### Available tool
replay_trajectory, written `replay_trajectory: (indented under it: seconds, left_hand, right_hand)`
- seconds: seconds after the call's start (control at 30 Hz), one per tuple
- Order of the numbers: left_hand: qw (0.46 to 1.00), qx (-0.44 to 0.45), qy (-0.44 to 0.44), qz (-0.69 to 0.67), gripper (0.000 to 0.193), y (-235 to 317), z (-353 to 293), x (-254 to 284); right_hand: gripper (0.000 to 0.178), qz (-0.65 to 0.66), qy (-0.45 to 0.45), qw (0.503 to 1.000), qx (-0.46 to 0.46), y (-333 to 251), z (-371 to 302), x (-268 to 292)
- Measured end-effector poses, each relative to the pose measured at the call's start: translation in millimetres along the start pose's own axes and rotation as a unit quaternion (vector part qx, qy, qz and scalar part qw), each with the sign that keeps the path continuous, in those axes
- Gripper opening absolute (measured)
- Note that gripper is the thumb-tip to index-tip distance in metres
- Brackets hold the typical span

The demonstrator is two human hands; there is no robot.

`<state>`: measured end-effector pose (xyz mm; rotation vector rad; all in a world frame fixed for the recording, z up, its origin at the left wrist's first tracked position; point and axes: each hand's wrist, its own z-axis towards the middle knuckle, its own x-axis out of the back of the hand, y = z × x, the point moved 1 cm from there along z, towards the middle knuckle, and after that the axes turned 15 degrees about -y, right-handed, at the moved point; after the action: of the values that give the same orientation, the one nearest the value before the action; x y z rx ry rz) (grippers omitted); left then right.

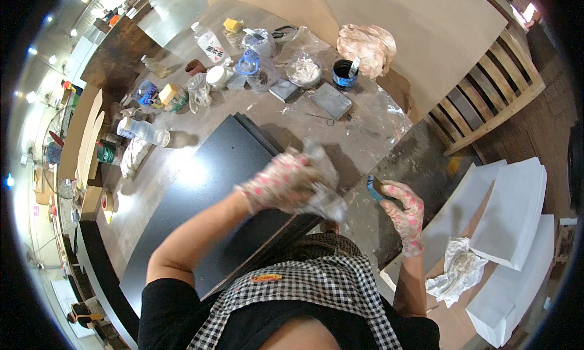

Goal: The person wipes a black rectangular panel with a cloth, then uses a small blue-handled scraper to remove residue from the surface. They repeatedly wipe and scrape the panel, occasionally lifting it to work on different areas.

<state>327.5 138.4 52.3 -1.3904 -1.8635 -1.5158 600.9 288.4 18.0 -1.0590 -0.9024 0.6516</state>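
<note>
Left hand (286, 181) clutches a pale rag (328, 185) right of the black panel (225, 167); right hand (403, 216), farther right, pinches a blue-edged block (373, 187). Far on the stained workshop table (371, 134), 1 bottle (209, 44) bears print.

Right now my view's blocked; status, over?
Left hand gripping pale crumpled wad at black panel. Right hand holding blue-edged piece. Bottles cluttering far side of table.

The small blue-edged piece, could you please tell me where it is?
In the head view, right of centre, the small blue-edged piece is in the gloved right hand, right of the crumpled whitish sheet in the left hand.
</note>
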Motion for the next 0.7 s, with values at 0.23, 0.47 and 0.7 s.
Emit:
replay_trajectory:
  seconds: [0.23, 0.47, 0.7]
  left_hand:
    - [0.991, -0.059, 0.114, -0.031, 0.030, 67.2, 5.7, 31.9]
    - [0.985, 0.108, 0.116, 0.065, 0.036, -10.9, -23.9, 23.0]
    - [0.952, 0.197, 0.197, 0.128, 0.031, -129.7, -67.5, 78.9]
  right_hand:
    - [0.035, 0.061, 0.039, 0.997, 0.037, -13.3, -2.0, 1.2]
    - [0.036, 0.183, -0.127, 0.975, -0.007, -40.4, 14.7, -20.0]
    - [0.035, 0.114, -0.123, 0.985, 0.033, -39.3, 19.5, -21.7]
